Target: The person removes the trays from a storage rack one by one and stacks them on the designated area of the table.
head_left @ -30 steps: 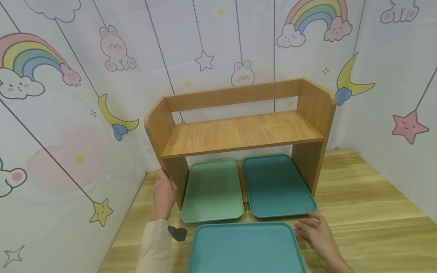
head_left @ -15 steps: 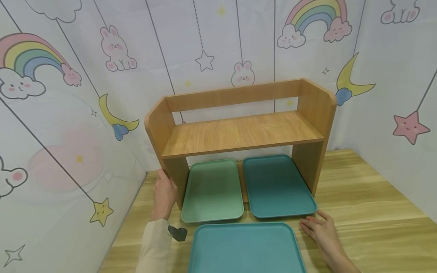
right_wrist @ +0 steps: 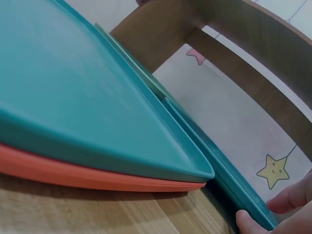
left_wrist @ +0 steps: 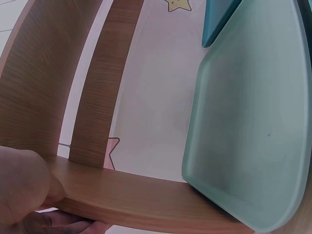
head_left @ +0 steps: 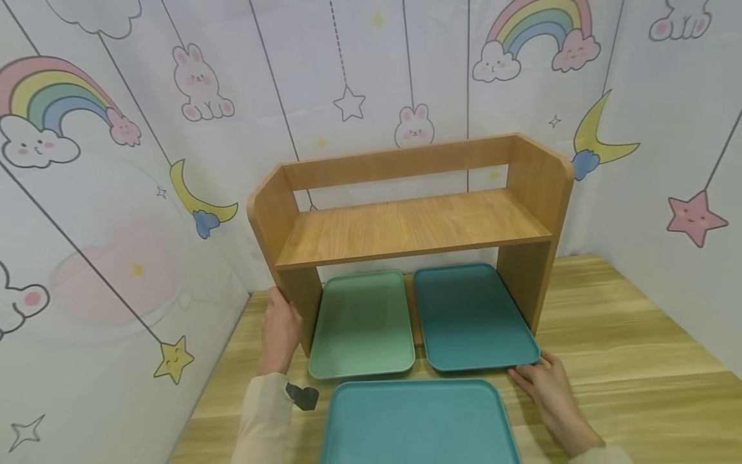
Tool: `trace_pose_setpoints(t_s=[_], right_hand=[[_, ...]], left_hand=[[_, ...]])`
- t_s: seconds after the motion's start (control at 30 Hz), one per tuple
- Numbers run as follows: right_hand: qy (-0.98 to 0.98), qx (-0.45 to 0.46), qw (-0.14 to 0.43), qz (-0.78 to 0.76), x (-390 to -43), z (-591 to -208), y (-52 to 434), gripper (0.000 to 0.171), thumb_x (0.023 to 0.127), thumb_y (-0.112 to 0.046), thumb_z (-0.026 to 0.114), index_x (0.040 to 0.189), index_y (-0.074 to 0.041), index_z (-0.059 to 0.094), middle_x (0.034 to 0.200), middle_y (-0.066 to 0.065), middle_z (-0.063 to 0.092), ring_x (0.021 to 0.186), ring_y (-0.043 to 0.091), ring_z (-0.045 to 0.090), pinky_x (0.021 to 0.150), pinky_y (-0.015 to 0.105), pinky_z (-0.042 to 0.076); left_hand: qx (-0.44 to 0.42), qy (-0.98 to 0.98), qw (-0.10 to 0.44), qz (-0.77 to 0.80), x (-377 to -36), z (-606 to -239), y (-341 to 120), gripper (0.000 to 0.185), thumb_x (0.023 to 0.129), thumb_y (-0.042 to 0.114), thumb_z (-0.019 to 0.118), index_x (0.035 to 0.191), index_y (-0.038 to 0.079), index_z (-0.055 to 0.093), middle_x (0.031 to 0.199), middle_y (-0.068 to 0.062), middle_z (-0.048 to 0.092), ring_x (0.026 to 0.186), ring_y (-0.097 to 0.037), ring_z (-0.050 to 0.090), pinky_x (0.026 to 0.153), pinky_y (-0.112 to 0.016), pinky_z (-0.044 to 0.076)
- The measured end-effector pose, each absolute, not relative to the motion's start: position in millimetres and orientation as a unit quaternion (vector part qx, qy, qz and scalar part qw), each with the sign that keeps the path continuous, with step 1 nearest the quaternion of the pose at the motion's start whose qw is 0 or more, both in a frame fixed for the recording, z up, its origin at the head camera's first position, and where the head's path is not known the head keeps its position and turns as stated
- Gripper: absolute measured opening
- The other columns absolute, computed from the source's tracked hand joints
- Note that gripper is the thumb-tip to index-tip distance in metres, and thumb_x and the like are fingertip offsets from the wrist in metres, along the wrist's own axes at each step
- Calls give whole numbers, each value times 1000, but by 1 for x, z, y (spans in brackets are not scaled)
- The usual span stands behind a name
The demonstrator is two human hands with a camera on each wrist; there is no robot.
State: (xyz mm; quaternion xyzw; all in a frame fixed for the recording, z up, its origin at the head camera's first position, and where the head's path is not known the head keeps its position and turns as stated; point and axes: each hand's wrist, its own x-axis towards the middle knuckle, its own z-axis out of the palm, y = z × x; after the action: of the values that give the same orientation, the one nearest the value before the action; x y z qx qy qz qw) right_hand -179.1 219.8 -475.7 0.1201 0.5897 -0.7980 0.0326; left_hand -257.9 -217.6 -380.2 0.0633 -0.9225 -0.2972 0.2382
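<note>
Teal tray (head_left: 472, 319) pinched by right hand (head_left: 547, 386); left hand (head_left: 280, 332) grips shelf (head_left: 406, 225); four trays

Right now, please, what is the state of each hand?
Left hand: holds the left side panel of the wooden shelf.
Right hand: fingertips pinch the near corner of the dark teal tray.
</note>
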Motion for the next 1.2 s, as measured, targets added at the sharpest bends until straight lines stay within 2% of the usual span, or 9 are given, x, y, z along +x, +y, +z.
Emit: trace_pose_setpoints(t_s=[0.3, 0.83, 0.97, 1.2], right_hand=[[595, 125, 19, -794, -187, -476, 219, 78, 92, 8, 38, 145, 3, -20, 151, 29, 7, 91, -6, 54, 93, 22, 48], [579, 125, 12, -805, -186, -478, 220, 67, 96, 5, 27, 147, 0, -15, 150, 29, 9, 91, 1, 59, 93, 29, 49], [569, 130, 3, -812, -187, -477, 222, 63, 97, 3, 28, 146, 1, -11, 144, 28, 16, 89, 4, 61, 92, 30, 50], [553, 139, -5, -821, -184, -474, 225, 53, 96, 4, 29, 140, -1, -1, 134, 19, 27, 90, 8, 60, 93, 33, 50]], left_hand=[[68, -922, 239, -297, -258, -379, -216, 28, 98, 8, 39, 122, -7, 35, 115, -35, 53, 101, -50, 58, 81, -57, 47], [63, -921, 252, -291, -257, -380, -218, 28, 98, 7, 39, 122, -7, 34, 113, -35, 54, 99, -50, 59, 79, -57, 48], [63, -920, 252, -293, -257, -380, -218, 29, 98, 7, 38, 122, -8, 33, 113, -36, 54, 99, -50, 59, 79, -57, 48], [64, -921, 252, -292, -257, -381, -217, 28, 98, 7, 38, 121, -8, 34, 112, -36, 55, 98, -51, 60, 78, -57, 49]])
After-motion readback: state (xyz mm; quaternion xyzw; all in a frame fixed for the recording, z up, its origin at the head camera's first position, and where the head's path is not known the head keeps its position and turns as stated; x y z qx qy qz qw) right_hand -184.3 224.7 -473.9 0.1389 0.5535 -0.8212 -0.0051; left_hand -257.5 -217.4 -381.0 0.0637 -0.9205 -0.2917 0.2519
